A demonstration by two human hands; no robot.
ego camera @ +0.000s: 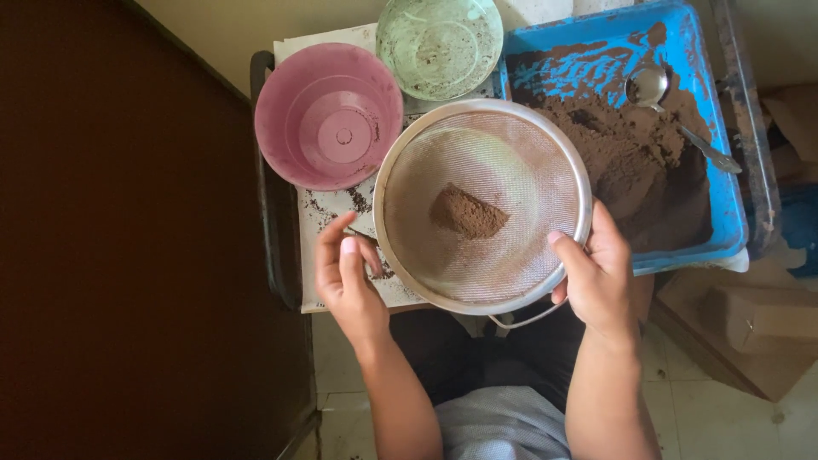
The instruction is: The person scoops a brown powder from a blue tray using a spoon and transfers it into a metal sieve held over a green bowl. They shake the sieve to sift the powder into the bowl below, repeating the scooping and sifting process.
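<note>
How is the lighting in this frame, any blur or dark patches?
Head view: soft daylight, sharp on the sieve and brown powder; left side is deep unreadable shadow; faint glare on the spoon; both hands clear, no motion blur.
</note>
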